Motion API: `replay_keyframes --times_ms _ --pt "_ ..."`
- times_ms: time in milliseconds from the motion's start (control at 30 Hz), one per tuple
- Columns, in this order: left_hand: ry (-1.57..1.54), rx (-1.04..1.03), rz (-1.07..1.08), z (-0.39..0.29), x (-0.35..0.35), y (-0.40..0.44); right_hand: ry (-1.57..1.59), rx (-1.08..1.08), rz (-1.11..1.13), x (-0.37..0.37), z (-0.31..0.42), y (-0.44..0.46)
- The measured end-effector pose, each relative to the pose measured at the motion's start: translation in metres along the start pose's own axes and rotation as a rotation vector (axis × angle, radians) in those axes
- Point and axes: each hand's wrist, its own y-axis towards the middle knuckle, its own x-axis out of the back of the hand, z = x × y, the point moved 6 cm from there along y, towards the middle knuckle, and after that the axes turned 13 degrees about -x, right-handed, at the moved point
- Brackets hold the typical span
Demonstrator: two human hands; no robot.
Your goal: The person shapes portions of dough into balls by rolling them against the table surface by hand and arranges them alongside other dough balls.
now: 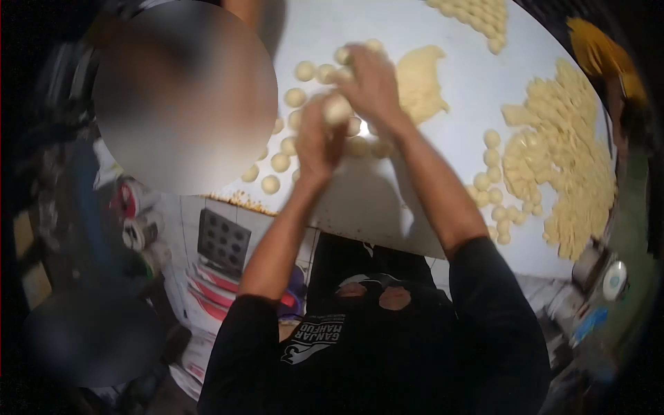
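My left hand (319,138) is near the middle of the white table (360,197), its fingers curled around a round dough ball (337,109). Just right of it and farther up, my right hand (371,83) reaches over other dough balls, blurred by motion; whether its fingers hold one is hidden. Pale round balls (280,162) lie around both hands. A flat, irregular sheet of dough (418,83) rests immediately right of my right hand.
Cut dough pieces (570,159) and small balls (492,139) cover the table's right side. Rows of pieces (477,14) lie at the far edge. Another person's arm (243,12) shows at upper left. A dark mould tray (223,235) stands below the table edge.
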Motion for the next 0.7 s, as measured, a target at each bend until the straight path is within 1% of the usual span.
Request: replay_keyframes --times_ms 33,67,100,133,167,200,233,267,300,333,400,433,467,500,533,567,600,633,667,700 --pt "0.063 0.091 -0.085 0.024 -0.006 0.035 0.042 0.059 -0.037 -0.002 -0.008 -0.04" --pt "-0.022 0.008 -0.171 0.031 -0.009 0.076 0.061 0.116 -0.079 0.002 -0.017 -0.084" --pt "0.058 0.02 -0.166 0.049 -0.021 0.105 -0.024 -0.555 0.449 0.002 -0.032 -0.118" --pt "-0.028 0.066 -0.222 0.062 -0.035 0.121 -0.047 -0.038 0.014 0.026 -0.026 -0.177" --pt "0.033 0.021 -0.154 0.109 -0.063 0.124 -0.042 -0.092 0.125 0.039 -0.033 -0.222" --pt "0.216 0.122 0.147 0.17 -0.102 0.119 -0.019 -0.136 0.234 0.054 -0.045 -0.25" --pt "0.494 -0.12 0.103 0.15 -0.119 0.117 -0.031 -0.156 0.207 0.078 -0.067 -0.268" --pt "0.781 -0.361 0.053 0.125 -0.127 0.108 -0.089 -0.184 0.107 0.108 -0.092 -0.292" --pt "0.508 -0.434 0.011 0.077 -0.129 0.116 -0.14 -0.207 0.006 0.136 -0.116 -0.312" --pt "0.241 -0.5 -0.025 0.013 -0.137 0.118 -0.184 -0.226 -0.094 0.156 -0.139 -0.324" --pt "-0.336 -0.093 0.297 -0.066 -0.193 0.049 -0.177 -0.492 -0.217 0.233 -0.155 -0.303" --pt "-0.359 0.042 0.407 -0.113 -0.215 0.007 -0.169 -0.492 -0.23 0.249 -0.168 -0.298" --pt "-0.273 -0.267 0.445 -0.144 -0.244 -0.045 -0.255 -0.415 -0.208 0.259 -0.173 -0.296" --pt "-0.322 -0.265 0.517 -0.165 -0.263 -0.088 -0.341 -0.334 -0.191 0.264 -0.178 -0.294" --pt "-0.322 -0.142 0.754 -0.184 -0.278 -0.113 -0.329 -0.33 -0.202 0.26 -0.192 -0.296" --pt "-0.332 -0.287 0.659 -0.186 -0.284 -0.14 -0.339 -0.316 -0.125 0.239 -0.208 -0.303" --pt "-0.32 -0.279 0.666 -0.19 -0.276 -0.145 -0.348 -0.303 -0.039 0.221 -0.221 -0.314" --pt "-0.409 -0.174 0.65 -0.187 -0.26 -0.145 -0.315 -0.294 -0.048 0.218 -0.229 -0.323" --pt "-0.486 -0.059 0.629 -0.176 -0.236 -0.149 -0.29 -0.284 -0.026 0.216 -0.22 -0.335" --pt "-0.369 0.023 0.553 -0.157 -0.197 -0.157 -0.277 -0.244 -0.024 0.217 -0.201 -0.35"
